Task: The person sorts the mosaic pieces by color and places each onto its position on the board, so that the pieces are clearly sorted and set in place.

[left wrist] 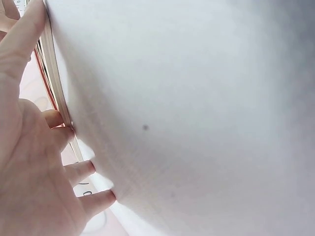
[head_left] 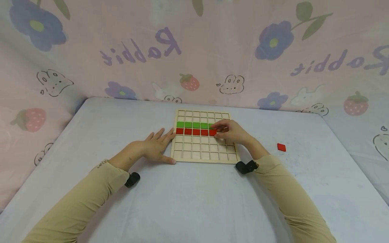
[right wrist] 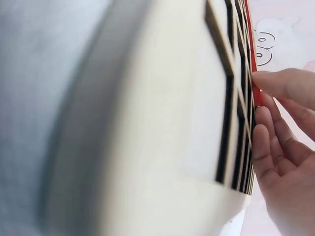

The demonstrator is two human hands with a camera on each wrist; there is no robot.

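A pale wooden grid board (head_left: 205, 162) lies on the table, with a row of green tiles (head_left: 188, 125) and, just below it, a row of red tiles (head_left: 188, 132). At the board's left edge my left hand (head_left: 155, 148) rests with spread, straight fingers; its thumb (left wrist: 29, 34) touches the frame's side. My right hand (head_left: 234, 132) bends over the right part of the board and pinches the rightmost red tile (head_left: 212, 133) in its row. In the right wrist view, thumb and fingertips meet at the red strip's end (right wrist: 258, 97). The hand covers some cells to the right.
One loose red tile (head_left: 281, 147) lies on the white table (head_left: 194, 202), right of the board and near my right forearm. A pink patterned curtain (head_left: 206, 50) hangs behind the table's far edge. Small black wrist cameras (head_left: 132, 179) sit at both sleeves.
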